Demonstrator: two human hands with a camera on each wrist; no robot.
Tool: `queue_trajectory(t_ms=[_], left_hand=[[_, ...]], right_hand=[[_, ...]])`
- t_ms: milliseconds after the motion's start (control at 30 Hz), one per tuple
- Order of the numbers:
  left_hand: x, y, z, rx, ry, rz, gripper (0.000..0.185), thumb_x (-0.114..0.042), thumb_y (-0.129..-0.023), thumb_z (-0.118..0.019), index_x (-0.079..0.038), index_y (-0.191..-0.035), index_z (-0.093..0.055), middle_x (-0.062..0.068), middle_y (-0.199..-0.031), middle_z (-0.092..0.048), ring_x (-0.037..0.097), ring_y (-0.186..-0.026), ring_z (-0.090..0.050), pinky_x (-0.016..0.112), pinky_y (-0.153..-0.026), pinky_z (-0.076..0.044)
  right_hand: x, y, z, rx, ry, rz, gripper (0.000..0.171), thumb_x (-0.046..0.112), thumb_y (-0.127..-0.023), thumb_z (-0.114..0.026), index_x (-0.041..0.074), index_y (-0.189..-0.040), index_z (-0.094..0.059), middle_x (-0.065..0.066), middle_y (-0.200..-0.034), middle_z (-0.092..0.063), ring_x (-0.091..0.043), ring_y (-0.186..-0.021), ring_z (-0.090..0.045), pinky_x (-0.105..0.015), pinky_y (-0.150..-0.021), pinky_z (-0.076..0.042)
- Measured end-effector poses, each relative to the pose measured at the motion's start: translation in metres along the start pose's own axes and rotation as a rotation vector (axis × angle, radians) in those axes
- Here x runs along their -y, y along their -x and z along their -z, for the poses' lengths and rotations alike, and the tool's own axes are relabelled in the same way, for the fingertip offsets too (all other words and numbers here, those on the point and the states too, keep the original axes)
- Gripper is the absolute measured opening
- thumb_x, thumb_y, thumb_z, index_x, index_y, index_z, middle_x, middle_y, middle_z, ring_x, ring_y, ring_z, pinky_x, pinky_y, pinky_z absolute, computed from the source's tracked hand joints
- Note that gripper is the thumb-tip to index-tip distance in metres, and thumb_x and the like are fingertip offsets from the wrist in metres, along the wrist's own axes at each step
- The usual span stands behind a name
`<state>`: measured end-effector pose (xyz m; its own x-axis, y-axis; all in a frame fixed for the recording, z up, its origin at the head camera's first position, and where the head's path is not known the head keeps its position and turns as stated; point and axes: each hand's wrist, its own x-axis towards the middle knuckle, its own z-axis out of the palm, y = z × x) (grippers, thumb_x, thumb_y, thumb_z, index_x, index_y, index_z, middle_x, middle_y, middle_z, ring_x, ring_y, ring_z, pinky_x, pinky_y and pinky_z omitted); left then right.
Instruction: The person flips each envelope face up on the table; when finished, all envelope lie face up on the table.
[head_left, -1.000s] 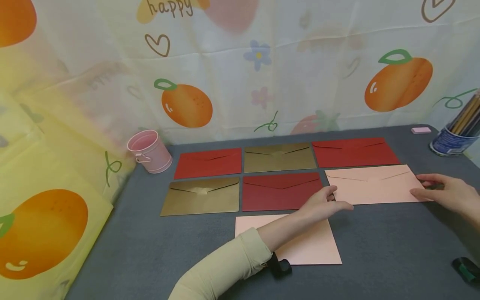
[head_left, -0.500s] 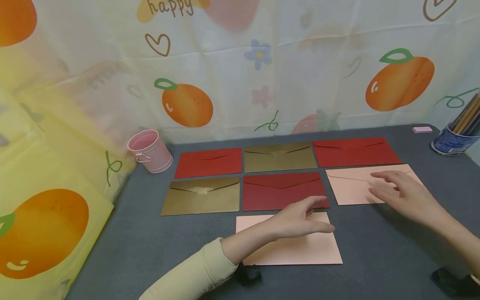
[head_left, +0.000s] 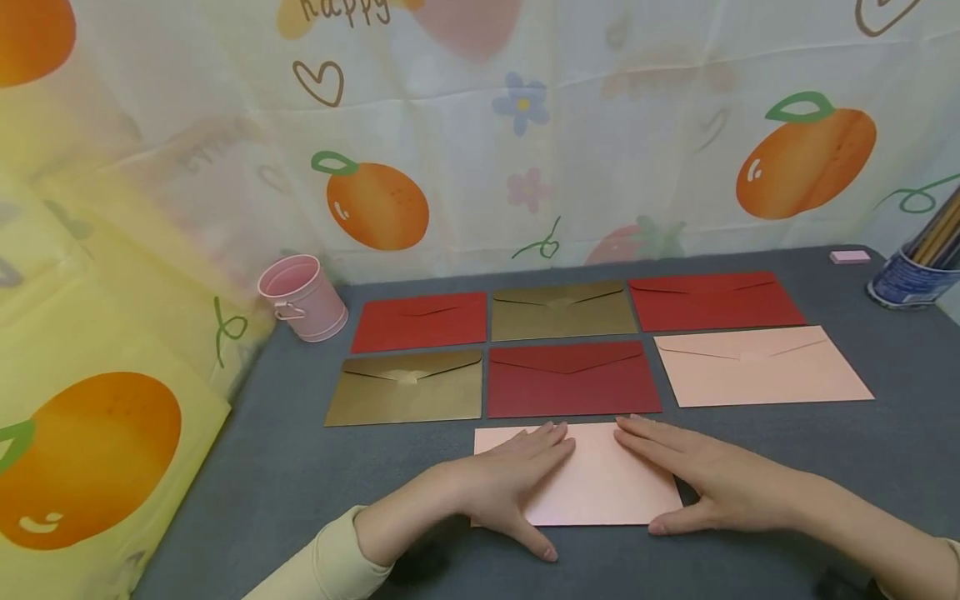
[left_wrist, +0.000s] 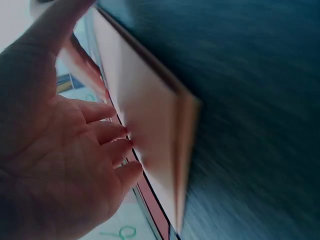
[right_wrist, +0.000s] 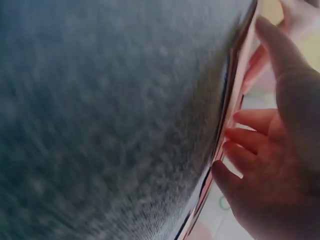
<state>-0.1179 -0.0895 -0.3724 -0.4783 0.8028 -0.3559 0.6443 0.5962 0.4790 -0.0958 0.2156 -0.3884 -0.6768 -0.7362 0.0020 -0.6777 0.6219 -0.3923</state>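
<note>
Head view: our left hand (head_left: 510, 471) and right hand (head_left: 693, 471) lie flat, fingers straight, on the near pink envelope (head_left: 592, 487), pinning it to the worktop (head_left: 787, 492) below the laid-out rows.

Grey felt-topped table (head_left: 787, 467) before a fruit-printed curtain (head_left: 480, 125), softly lit

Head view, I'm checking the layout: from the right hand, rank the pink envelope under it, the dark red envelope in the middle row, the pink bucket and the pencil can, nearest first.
1. Pink envelope, front centre, under the right hand.
2. Dark red envelope, just behind the fingertips.
3. Pencil can, far right corner.
4. Pink bucket, far left by the curtain.
</note>
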Motion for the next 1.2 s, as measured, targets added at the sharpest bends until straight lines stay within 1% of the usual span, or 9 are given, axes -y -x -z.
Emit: queue_trajectory(t_ms=[200, 500, 600, 733, 833, 933, 1067, 1133, 1200], left_hand=[[0.012, 0.024, -0.009, -0.097, -0.193, 0.034, 0.109, -0.063, -0.078, -0.071, -0.009, -0.157, -0.017, 0.011, -0.163, -0.006, 0.027, -0.149, -0.004, 0.041, -0.118, -0.016], [0.021, 0.032, -0.005, -0.144, -0.251, -0.015, 0.083, -0.061, -0.086, -0.063, -0.016, -0.151, -0.038, 0.007, -0.158, -0.028, 0.023, -0.146, -0.021, 0.038, -0.111, -0.033], [0.022, 0.034, 0.001, -0.185, -0.221, -0.078, 0.069, -0.054, -0.089, -0.063, -0.017, -0.145, -0.049, 0.004, -0.151, -0.041, 0.019, -0.142, -0.032, 0.035, -0.108, -0.037], [0.026, 0.036, 0.01, -0.304, -0.136, -0.234, 0.047, -0.041, -0.092, -0.063, -0.015, -0.131, -0.063, -0.001, -0.135, -0.058, 0.008, -0.129, -0.049, 0.026, -0.103, -0.041], [0.032, 0.036, 0.015, -0.439, -0.084, -0.378, 0.031, -0.029, -0.093, -0.065, -0.013, -0.119, -0.07, -0.005, -0.118, -0.068, -0.001, -0.107, -0.061, 0.016, -0.087, -0.048], [0.038, 0.037, 0.02, -0.582, -0.013, -0.478, 0.018, -0.017, -0.091, -0.069, -0.012, -0.108, -0.074, -0.008, -0.1, -0.072, -0.006, -0.078, -0.061, 0.008, -0.066, -0.046], [0.045, 0.041, 0.026, -0.712, 0.139, -0.503, 0.017, -0.003, -0.086, -0.072, -0.008, -0.103, -0.075, -0.004, -0.092, -0.073, -0.003, -0.066, -0.055, 0.011, -0.058, -0.045], [0.047, 0.044, 0.027, -0.749, 0.204, -0.485, 0.018, 0.0, -0.086, -0.072, -0.007, -0.102, -0.075, -0.002, -0.093, -0.074, -0.001, -0.073, -0.062, 0.016, -0.064, -0.051], [0.049, 0.047, 0.027, -0.767, 0.252, -0.459, 0.018, 0.0, -0.086, -0.072, -0.006, -0.102, -0.075, 0.0, -0.093, -0.074, 0.002, -0.075, -0.065, 0.021, -0.067, -0.054]], right_hand=[[0.003, -0.001, -0.005, 0.029, 0.073, 0.03, 0.091, 0.068, -0.085, -0.056, 0.017, -0.155, -0.028, -0.004, -0.157, -0.031, -0.024, -0.135, -0.042, -0.048, -0.095, -0.048], [0.002, -0.003, 0.001, -0.044, 0.148, 0.093, 0.079, 0.065, -0.084, -0.062, 0.014, -0.144, -0.05, -0.001, -0.147, -0.047, -0.02, -0.128, -0.051, -0.046, -0.091, -0.051], [0.0, -0.004, 0.005, -0.11, 0.14, 0.15, 0.067, 0.058, -0.085, -0.066, 0.017, -0.137, -0.058, 0.002, -0.14, -0.054, -0.015, -0.122, -0.056, -0.042, -0.086, -0.054], [-0.006, -0.007, 0.01, -0.274, 0.111, 0.279, 0.048, 0.042, -0.082, -0.075, 0.02, -0.125, -0.068, 0.007, -0.122, -0.066, -0.009, -0.105, -0.065, -0.033, -0.077, -0.055], [-0.01, -0.012, 0.013, -0.396, 0.066, 0.373, 0.032, 0.033, -0.087, -0.073, 0.02, -0.117, -0.071, 0.008, -0.108, -0.071, -0.005, -0.092, -0.067, -0.023, -0.07, -0.053], [-0.012, -0.016, 0.016, -0.485, 0.025, 0.405, 0.024, 0.033, -0.096, -0.062, 0.019, -0.112, -0.073, 0.008, -0.101, -0.072, -0.002, -0.086, -0.068, -0.016, -0.066, -0.05], [-0.011, -0.019, 0.018, -0.559, -0.059, 0.362, 0.029, 0.038, -0.1, -0.053, 0.018, -0.105, -0.075, 0.009, -0.096, -0.073, 0.004, -0.081, -0.066, -0.011, -0.061, -0.046], [-0.009, -0.019, 0.018, -0.573, -0.127, 0.334, 0.016, 0.027, -0.095, -0.066, 0.016, -0.102, -0.075, 0.008, -0.094, -0.073, 0.005, -0.078, -0.065, -0.011, -0.058, -0.044], [-0.008, -0.018, 0.018, -0.566, -0.196, 0.317, 0.013, 0.015, -0.088, -0.073, 0.015, -0.101, -0.075, 0.007, -0.09, -0.073, 0.006, -0.074, -0.063, -0.011, -0.056, -0.043]])
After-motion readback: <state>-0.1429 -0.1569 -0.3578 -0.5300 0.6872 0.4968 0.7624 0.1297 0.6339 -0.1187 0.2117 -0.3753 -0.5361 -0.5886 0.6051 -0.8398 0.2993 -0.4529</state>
